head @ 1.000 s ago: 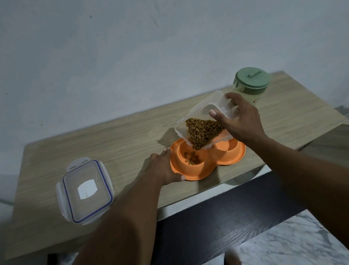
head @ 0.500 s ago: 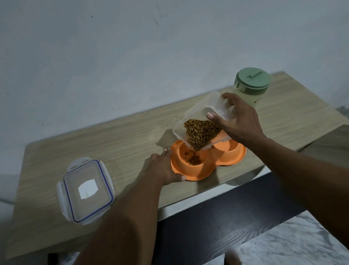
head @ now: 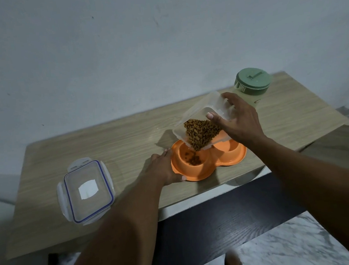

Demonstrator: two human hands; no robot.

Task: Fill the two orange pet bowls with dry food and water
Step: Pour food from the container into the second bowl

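An orange double pet bowl (head: 221, 166) sits near the front edge of the wooden table (head: 111, 142). My left hand (head: 164, 169) grips its left rim. My right hand (head: 238, 122) holds a clear plastic container (head: 201, 113) tilted over the left bowl, and brown dry food (head: 201, 133) has slid to its lower corner. Some kibble (head: 194, 159) lies in the left bowl. The right bowl (head: 229, 149) is partly hidden behind the container, and what shows looks bare.
The container's clear lid (head: 86, 190) with a blue seal lies flat at the table's left front. A bottle with a green cap (head: 252, 83) stands at the back right, behind my right hand. A dark bench (head: 219, 219) runs below the table edge.
A little more kibble has dropped into the left bowl. The tilted container has shifted slightly, and my left hand has stayed on the bowl's rim.
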